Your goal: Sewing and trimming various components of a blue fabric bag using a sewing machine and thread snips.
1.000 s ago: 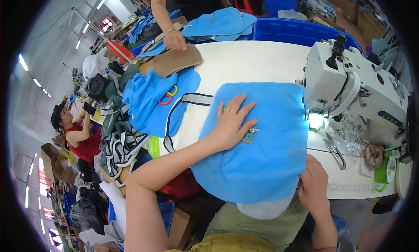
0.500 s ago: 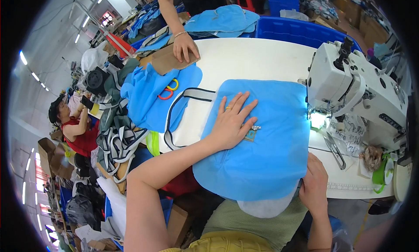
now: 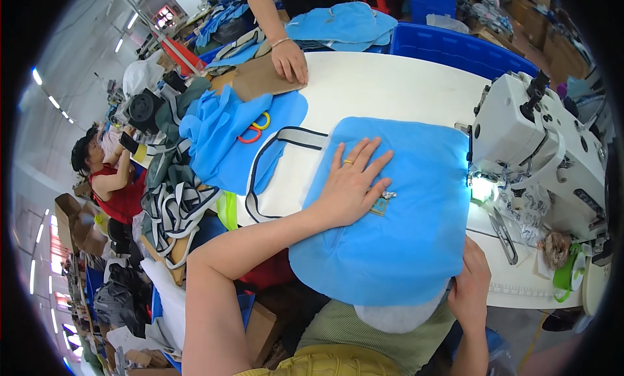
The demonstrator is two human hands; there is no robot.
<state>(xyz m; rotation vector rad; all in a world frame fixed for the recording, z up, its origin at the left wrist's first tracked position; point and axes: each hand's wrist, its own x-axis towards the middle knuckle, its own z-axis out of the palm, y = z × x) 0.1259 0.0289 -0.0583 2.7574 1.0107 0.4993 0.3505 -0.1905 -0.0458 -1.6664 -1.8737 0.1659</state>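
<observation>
Our left hand lies flat, fingers spread, on the blue cloth; our right hand pinches its near edge. Beneath: white desk. Right: sewing machine.

The left hand lies flat on the fabric bag panel, a small tag just right of it. The sewing machine stands to the right; the right hand grips the panel's near edge. Scissors lie far left, on a fabric pile.
</observation>
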